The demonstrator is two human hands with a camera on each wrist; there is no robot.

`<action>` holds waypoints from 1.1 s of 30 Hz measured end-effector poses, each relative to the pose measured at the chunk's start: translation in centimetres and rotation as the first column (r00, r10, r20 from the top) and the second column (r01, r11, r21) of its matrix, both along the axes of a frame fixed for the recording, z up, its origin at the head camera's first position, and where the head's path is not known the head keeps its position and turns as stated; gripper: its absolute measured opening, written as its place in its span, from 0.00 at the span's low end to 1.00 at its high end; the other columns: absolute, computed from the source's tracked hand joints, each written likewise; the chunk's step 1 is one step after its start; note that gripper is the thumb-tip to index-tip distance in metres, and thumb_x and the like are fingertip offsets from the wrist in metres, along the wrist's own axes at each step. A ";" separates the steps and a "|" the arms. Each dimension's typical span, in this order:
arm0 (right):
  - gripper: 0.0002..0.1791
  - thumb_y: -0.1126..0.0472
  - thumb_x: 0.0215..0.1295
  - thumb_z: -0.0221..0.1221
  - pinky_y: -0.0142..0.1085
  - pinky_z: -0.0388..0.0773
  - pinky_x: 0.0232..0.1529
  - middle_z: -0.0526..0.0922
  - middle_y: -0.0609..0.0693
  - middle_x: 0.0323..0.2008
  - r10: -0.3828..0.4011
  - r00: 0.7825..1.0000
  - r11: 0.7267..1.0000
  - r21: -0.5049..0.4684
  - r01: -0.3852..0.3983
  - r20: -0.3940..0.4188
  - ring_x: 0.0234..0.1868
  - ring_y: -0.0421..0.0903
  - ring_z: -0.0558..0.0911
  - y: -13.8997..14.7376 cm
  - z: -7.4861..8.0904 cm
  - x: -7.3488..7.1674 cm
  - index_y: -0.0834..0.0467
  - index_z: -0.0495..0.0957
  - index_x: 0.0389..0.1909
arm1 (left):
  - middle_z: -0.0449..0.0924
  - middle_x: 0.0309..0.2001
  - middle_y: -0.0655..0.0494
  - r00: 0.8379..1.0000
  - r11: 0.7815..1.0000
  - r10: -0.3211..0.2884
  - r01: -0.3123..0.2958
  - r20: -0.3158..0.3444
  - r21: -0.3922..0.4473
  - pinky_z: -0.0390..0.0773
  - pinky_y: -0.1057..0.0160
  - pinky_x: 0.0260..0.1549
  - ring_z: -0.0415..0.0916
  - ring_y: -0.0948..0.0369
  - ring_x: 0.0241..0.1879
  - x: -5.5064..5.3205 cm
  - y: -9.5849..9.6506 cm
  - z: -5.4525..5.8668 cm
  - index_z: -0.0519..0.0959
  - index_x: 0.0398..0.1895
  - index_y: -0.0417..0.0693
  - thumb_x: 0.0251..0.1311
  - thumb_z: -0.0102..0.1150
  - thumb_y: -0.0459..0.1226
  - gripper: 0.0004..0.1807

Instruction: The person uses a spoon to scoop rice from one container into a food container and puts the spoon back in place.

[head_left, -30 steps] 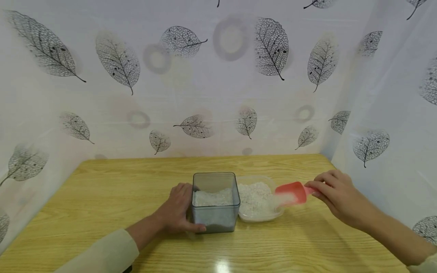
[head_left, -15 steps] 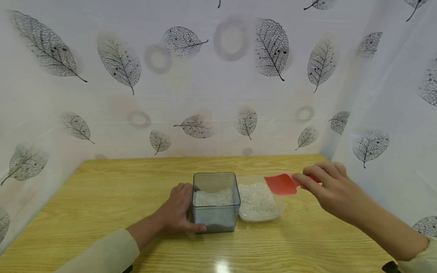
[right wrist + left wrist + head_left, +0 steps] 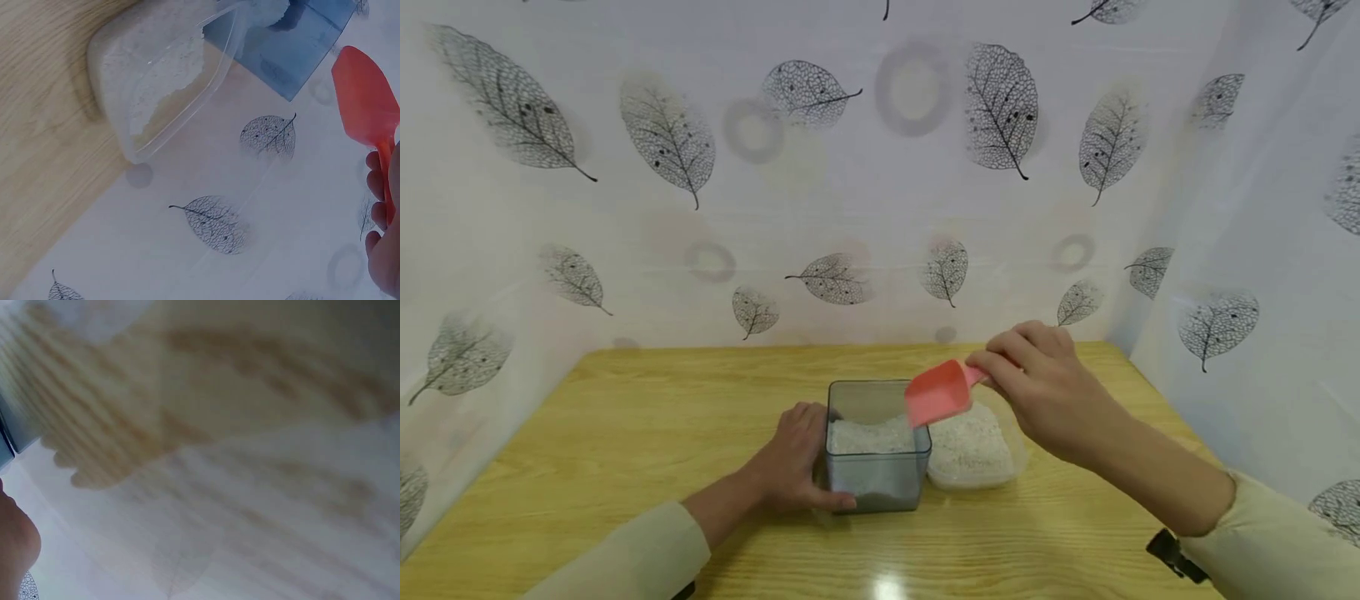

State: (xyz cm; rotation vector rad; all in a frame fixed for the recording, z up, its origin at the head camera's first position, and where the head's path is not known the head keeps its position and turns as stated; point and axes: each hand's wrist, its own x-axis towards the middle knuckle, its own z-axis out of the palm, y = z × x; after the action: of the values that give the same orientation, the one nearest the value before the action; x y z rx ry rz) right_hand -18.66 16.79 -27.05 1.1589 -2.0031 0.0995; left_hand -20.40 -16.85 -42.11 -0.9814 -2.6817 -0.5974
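Observation:
My left hand (image 3: 793,458) holds the left side of a grey, see-through square container (image 3: 880,492), thumb across its front. Whitish grainy powder (image 3: 868,437) lies inside. My right hand (image 3: 1045,392) grips the handle of a red scoop (image 3: 938,393), its bowl tilted over the container's right rim. I see no powder in the bowl from the head view. Against the container's right side stands a shallow clear plastic box (image 3: 1021,458) with more of the powder (image 3: 972,442). The right wrist view shows the scoop's underside (image 3: 364,94); the left wrist view is mostly blurred.
A wood-grain table (image 3: 647,417) carries both containers. White curtain-like sheeting (image 3: 865,200) with dark leaf prints rises behind the table and along both sides. A black strap (image 3: 1176,557) shows at my right sleeve.
My right hand has lifted the scoop from the clear box and carried it left to the grey container's rim. Earlier, pale powder blurred at the scoop's bowl. The left hand stays put.

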 end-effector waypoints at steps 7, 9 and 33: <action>0.10 0.54 0.72 0.55 0.42 0.63 0.43 0.76 0.48 0.38 -0.047 0.998 0.953 0.298 0.059 -0.046 0.43 0.49 0.68 -3.7 -0.2 -0.9 0.56 0.80 0.43 | 0.69 0.51 0.56 1.000 1.000 0.003 -0.003 0.016 0.004 0.66 0.48 0.58 0.64 0.58 0.53 0.1 -0.1 -0.2 0.65 0.62 0.44 0.39 0.58 0.79 0.58; 0.07 0.57 0.68 0.60 0.41 0.63 0.44 0.75 0.47 0.38 -0.064 0.995 0.920 0.382 0.088 -0.075 0.42 0.48 0.66 -4.6 -0.5 -1.0 0.54 0.81 0.43 | 0.69 0.50 0.57 1.000 1.000 0.002 -0.002 0.014 0.006 0.66 0.49 0.57 0.63 0.58 0.52 0.1 -0.1 -0.2 0.65 0.62 0.44 0.39 0.57 0.80 0.58; 0.05 0.56 0.62 0.67 0.34 0.58 0.33 0.78 0.45 0.30 -0.204 0.873 0.909 0.416 0.002 0.443 0.32 0.43 0.63 -8.4 -3.1 -1.4 0.54 0.84 0.32 | 0.67 0.48 0.58 1.000 1.000 0.005 -0.005 -0.011 -0.018 0.66 0.52 0.54 0.62 0.59 0.50 0.0 0.0 -0.1 0.65 0.60 0.45 0.38 0.56 0.81 0.58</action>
State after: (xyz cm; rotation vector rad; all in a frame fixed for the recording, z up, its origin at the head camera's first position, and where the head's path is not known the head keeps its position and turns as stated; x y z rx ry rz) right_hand -20.10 8.42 -30.20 1.3756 -2.6156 -0.1038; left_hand -20.39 -16.88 -42.20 -0.9792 -2.6841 -0.5657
